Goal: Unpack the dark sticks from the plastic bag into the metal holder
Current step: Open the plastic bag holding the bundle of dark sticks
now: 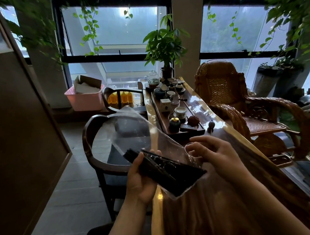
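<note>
Gripping the bundle from below, the left hand [141, 181] curls its fingers and thumb round the dark sticks [164, 167]. The sticks lie inside the plastic bag [133, 129], which is held in the air just above the near edge of the surface [220, 213]. The right hand [212, 153] is beside it, and its bent thumb and fingertips seem to pinch the clear film at the bag's side.

The sticks look thin, light and brittle, so it is better to take them as a bundle at the middle, not one by one. The film is soft and slippery and will not keep its shape.

The bag's mouth opens up and to the left, over a wooden chair [90, 139], where there is free room to pull. Farther on, a tea tray [161, 117] with fragile cups stands on the surface. Which thing is the metal holder cannot be told.
</note>
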Motion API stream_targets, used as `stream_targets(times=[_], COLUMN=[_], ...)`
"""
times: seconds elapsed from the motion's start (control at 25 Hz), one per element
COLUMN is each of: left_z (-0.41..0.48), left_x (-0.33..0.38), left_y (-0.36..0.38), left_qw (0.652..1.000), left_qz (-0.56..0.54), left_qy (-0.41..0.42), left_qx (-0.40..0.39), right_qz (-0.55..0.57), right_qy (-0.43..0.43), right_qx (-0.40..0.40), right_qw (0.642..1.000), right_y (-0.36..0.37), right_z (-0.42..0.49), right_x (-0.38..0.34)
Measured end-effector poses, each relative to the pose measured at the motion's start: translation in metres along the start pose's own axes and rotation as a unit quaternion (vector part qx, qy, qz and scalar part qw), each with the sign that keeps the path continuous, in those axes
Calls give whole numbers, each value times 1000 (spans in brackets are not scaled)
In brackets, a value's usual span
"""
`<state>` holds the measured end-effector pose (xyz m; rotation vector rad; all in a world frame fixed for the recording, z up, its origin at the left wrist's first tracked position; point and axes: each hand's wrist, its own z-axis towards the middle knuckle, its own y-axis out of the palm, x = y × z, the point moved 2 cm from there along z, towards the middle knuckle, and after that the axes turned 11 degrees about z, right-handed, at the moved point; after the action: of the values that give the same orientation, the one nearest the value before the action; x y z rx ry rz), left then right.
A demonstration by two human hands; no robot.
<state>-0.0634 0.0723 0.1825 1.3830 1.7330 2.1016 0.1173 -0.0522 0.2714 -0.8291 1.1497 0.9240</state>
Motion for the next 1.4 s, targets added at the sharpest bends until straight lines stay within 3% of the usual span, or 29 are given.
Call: stream_targets(times=[0.2, 0.48, 0.64, 0.76, 0.96, 1.12, 1.4], left_z=[3, -1, 1, 4, 5, 10, 15], left_x=[3, -6, -5, -5, -6, -4, -9], left_y=[-9, 8, 6, 7, 13, 13, 18], left_qw=[998, 999, 997, 996, 997, 996, 997], left_qz=[-41, -34, -74, -83, -61, -73, -73], left_qy=[0, -10, 17, 37, 40, 52, 37], left_qx=[43, -28, -8, -3, -15, 21, -13], right_qz=[17, 28, 95, 39, 8, 75, 77], right_qy=[-12, -83, -47, -27, -104, -37, -73], right_qx=[89, 193, 143, 88, 164, 104, 210], right_qw=[996, 977, 984, 995, 981, 991, 972], right_y=[4, 11, 4, 12, 10, 12, 10], right_z=[-27, -16, -22, -22, -16, -20, -16], right_x=[25, 20, 21, 27, 21, 30, 35])
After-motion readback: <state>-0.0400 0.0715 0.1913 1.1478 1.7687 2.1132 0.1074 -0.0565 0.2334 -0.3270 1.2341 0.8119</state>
